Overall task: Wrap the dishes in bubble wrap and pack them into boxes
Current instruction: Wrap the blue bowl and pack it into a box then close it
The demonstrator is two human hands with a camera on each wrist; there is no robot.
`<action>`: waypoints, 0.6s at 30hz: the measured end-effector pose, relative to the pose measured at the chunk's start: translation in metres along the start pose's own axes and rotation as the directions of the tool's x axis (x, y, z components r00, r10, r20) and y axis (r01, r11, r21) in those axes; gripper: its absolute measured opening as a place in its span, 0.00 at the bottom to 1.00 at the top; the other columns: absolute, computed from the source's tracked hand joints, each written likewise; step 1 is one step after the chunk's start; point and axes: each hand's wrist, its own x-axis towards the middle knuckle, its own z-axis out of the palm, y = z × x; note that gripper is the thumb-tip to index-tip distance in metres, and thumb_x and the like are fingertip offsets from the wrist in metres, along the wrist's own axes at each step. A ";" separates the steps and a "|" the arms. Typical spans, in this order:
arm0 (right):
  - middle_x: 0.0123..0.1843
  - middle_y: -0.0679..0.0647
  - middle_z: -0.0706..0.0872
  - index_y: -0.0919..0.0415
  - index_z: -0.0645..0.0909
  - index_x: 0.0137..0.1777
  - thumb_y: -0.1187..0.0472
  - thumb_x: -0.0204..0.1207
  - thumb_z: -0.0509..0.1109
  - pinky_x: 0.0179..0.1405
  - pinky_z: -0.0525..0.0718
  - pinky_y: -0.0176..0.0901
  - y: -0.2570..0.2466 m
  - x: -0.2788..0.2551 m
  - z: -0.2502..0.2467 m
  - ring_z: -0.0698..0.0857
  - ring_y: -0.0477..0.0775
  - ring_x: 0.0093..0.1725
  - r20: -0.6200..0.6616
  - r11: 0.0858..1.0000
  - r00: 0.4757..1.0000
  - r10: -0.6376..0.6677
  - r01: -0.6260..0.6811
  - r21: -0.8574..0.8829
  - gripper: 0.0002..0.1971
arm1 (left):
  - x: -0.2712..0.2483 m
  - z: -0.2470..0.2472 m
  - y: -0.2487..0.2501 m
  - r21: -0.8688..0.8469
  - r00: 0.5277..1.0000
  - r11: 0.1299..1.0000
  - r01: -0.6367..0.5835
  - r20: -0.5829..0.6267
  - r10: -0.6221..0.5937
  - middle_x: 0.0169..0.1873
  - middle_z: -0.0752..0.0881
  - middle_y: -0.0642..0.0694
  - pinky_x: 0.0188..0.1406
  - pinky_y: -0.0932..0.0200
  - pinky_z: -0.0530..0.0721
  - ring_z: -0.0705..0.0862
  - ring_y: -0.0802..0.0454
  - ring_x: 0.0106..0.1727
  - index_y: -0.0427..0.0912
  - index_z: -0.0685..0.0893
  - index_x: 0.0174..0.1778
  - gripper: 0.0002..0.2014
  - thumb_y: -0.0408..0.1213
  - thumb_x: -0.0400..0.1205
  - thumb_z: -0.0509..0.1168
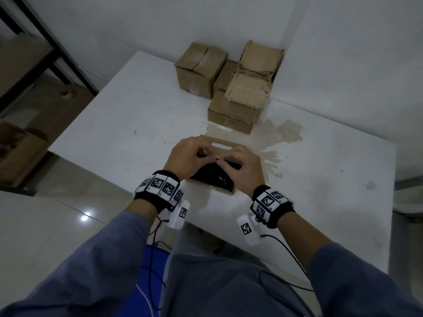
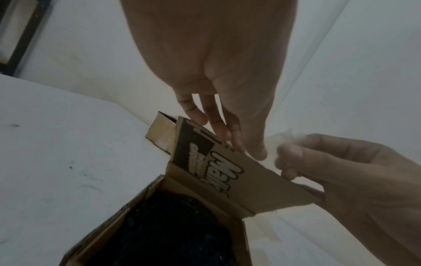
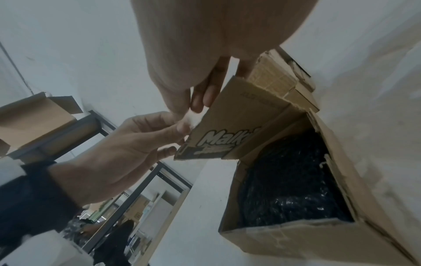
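Observation:
An open cardboard box (image 1: pixel 229 192) stands at the white table's (image 1: pixel 128 124) near edge. Inside lies a dish wrapped in black bubble wrap (image 1: pixel 215 179), also seen in the wrist views (image 2: pixel 170 234) (image 3: pixel 291 189). The printed far flap (image 2: pixel 250 180) (image 3: pixel 239 111) stands raised. Over it my left hand (image 1: pixel 206 154) and right hand (image 1: pixel 229 162) meet. Both pinch a small whitish piece of tape (image 3: pixel 193 118) at the flap's top edge. The left fingers (image 2: pixel 225 133) also touch the flap.
Several closed cardboard boxes (image 1: pixel 201 67) are stacked at the table's back against the wall, the nearest (image 1: pixel 231 115) just beyond my hands. A brownish stain (image 1: pixel 281 133) marks the table on the right. Metal shelving (image 1: pixel 45 42) and a floor box (image 1: pixel 18 152) stand at the left.

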 end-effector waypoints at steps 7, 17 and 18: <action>0.40 0.49 0.88 0.59 0.91 0.43 0.66 0.71 0.80 0.44 0.86 0.38 0.002 0.012 -0.008 0.87 0.50 0.41 0.040 0.993 0.994 0.105 -0.107 0.049 0.03 | 0.017 -0.012 -0.002 -0.199 0.997 0.978 0.056 0.054 -0.046 0.32 0.87 0.64 0.44 0.59 0.81 0.82 0.66 0.37 0.57 0.90 0.41 0.06 0.38 0.79 0.74; 0.35 0.51 0.91 0.57 0.90 0.39 0.63 0.70 0.81 0.41 0.83 0.37 0.003 0.032 -0.011 0.88 0.44 0.35 0.096 0.943 0.955 0.281 -0.293 0.156 0.02 | 0.006 -0.004 0.011 -0.111 0.969 0.971 -0.210 -0.158 0.191 0.45 0.82 0.56 0.45 0.52 0.84 0.84 0.55 0.46 0.50 0.80 0.50 0.14 0.37 0.70 0.72; 0.35 0.51 0.91 0.56 0.90 0.40 0.63 0.70 0.81 0.41 0.83 0.37 0.003 0.035 -0.012 0.87 0.44 0.34 0.091 0.939 0.952 0.293 -0.304 0.162 0.03 | 0.007 -0.004 0.010 -0.106 0.967 0.970 -0.217 -0.157 0.199 0.46 0.83 0.57 0.45 0.54 0.85 0.84 0.57 0.45 0.49 0.81 0.51 0.14 0.38 0.71 0.73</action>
